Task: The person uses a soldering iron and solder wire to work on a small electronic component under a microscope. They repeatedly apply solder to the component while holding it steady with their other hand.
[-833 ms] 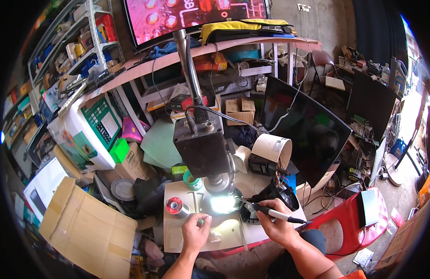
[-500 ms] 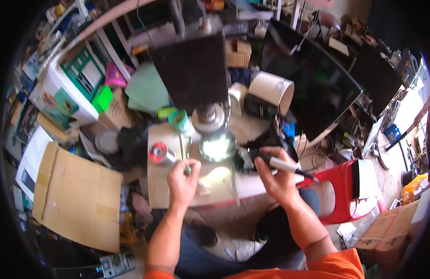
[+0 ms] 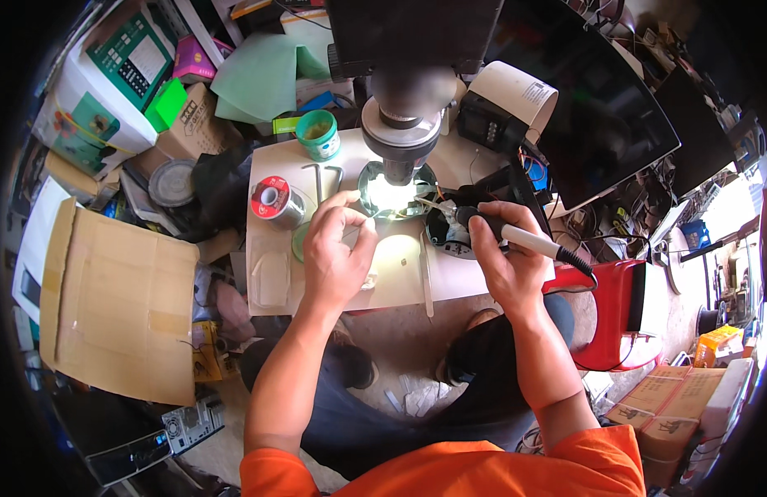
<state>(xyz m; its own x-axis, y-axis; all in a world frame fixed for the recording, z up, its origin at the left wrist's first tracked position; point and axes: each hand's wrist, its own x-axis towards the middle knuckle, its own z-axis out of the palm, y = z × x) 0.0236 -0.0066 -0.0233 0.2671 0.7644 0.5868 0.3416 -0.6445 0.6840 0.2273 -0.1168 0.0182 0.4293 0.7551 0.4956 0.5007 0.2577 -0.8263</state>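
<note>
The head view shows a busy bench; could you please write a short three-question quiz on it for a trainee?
1. What does the right hand hold? A: scissors; B: a soldering iron; C: a brush.
2. True or false: the red-ended spool stands to the left of the microscope.
3. What colour is the tub beyond the spool?

Key: 1. B; 2. true; 3. green.
</note>
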